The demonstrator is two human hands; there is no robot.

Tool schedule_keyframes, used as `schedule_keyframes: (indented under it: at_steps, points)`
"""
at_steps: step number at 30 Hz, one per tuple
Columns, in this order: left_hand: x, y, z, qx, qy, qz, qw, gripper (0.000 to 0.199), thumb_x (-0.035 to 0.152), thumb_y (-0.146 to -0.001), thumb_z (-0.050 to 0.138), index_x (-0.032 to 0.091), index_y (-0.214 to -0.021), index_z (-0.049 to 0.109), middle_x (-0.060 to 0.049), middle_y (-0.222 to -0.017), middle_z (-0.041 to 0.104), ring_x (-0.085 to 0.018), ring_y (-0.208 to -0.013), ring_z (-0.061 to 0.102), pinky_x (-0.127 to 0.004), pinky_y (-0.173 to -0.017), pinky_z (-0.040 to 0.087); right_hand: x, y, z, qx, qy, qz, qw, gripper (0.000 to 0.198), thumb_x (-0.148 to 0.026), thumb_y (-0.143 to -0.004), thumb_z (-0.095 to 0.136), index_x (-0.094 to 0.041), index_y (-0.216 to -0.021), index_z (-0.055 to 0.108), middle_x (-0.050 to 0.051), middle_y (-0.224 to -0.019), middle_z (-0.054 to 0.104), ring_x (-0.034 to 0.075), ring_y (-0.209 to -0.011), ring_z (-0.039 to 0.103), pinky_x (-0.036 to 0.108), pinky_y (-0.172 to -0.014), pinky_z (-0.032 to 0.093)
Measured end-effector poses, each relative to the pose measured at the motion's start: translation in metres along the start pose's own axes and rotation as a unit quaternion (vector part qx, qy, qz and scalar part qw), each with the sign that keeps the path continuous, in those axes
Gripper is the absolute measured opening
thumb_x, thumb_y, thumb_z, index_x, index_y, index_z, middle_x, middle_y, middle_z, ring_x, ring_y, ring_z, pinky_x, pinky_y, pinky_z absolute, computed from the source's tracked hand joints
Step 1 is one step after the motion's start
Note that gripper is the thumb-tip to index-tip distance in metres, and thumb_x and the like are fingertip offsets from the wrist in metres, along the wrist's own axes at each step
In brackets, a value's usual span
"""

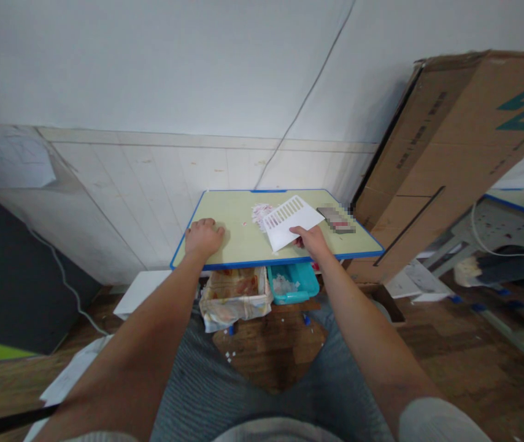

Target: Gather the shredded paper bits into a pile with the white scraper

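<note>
My right hand (308, 239) pinches the near right part of a white sheet (285, 230), with the thumb on top. A row of several narrow olive-brown rectangles runs along the sheet's far edge; whether they are cut-outs or printed I cannot tell. The sheet is held over the small table (234, 245), which has a pale green top and a blue rim. Just beyond the sheet's left edge lies a pile of small white and pinkish paper pieces (260, 213), partly covered by it. My left hand (204, 237) rests palm down at the table's left side, fingers slightly spread, holding nothing.
A blurred-out phone-like object (337, 219) lies at the table's right. Below sit a cloth-lined basket (234, 307) and a turquoise bin (294, 294) with whitish scraps. A tall cardboard box (455, 141) leans at the right. A cable (308, 92) hangs down the wall.
</note>
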State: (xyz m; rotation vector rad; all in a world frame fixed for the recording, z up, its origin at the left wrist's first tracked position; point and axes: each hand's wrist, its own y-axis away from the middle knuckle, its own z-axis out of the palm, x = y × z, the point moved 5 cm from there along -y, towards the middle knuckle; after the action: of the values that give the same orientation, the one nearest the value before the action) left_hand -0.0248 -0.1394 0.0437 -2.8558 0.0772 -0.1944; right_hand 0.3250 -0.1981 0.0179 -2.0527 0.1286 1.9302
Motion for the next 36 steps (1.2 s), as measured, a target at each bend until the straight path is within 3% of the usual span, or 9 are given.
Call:
schedule_keyframes:
  at_steps: [5,14,18,25,36]
  points:
    - [0.002,0.002,-0.003,0.001,-0.001,-0.004,1.0,0.055,0.042,-0.117,0.05,0.01,-0.152,0.079,-0.028,-0.163,0.075,-0.044,-0.151,0.069,-0.056,-0.124,0.055,0.0,-0.001,-0.004,0.015,-0.012,0.01,1.0,0.015,-0.035,-0.071,0.081,-0.024,-0.074,0.072,0.0,-0.054,0.066,0.018,-0.047,0.053,0.03,-0.045,0.042]
    - [0.002,0.002,-0.004,-0.01,0.002,-0.003,1.0,0.058,0.042,-0.118,0.048,0.007,-0.154,0.077,-0.028,-0.168,0.072,-0.044,-0.155,0.066,-0.056,-0.127,0.054,0.001,-0.001,-0.005,0.026,-0.023,0.004,0.999,0.021,-0.038,-0.072,0.085,-0.025,-0.076,0.069,0.001,-0.057,0.069,0.019,-0.048,0.055,0.03,-0.044,0.044]
    - [0.002,0.002,-0.003,-0.007,-0.001,-0.003,1.0,0.058,0.043,-0.118,0.048,0.008,-0.154,0.077,-0.028,-0.165,0.074,-0.043,-0.154,0.067,-0.055,-0.127,0.054,0.001,-0.002,-0.003,0.038,-0.023,-0.016,0.999,0.031,-0.049,-0.078,0.09,-0.026,-0.081,0.07,0.003,-0.062,0.075,0.019,-0.052,0.061,0.031,-0.049,0.051]
    - [0.003,0.002,-0.005,-0.009,0.008,-0.002,1.0,0.058,0.042,-0.117,0.049,0.006,-0.154,0.077,-0.029,-0.165,0.073,-0.045,-0.155,0.067,-0.057,-0.128,0.054,0.002,-0.002,0.005,0.02,-0.006,-0.029,0.999,0.043,-0.058,-0.074,0.098,-0.025,-0.081,0.072,0.006,-0.067,0.08,0.019,-0.052,0.065,0.033,-0.055,0.06]
    - [0.002,0.002,-0.004,-0.007,-0.003,-0.007,1.0,0.057,0.044,-0.118,0.048,0.01,-0.153,0.078,-0.028,-0.165,0.074,-0.044,-0.153,0.067,-0.055,-0.127,0.054,-0.004,0.0,0.0,0.029,-0.007,-0.022,0.999,0.028,-0.043,-0.072,0.088,-0.026,-0.08,0.068,0.001,-0.062,0.072,0.02,-0.051,0.062,0.032,-0.049,0.052]
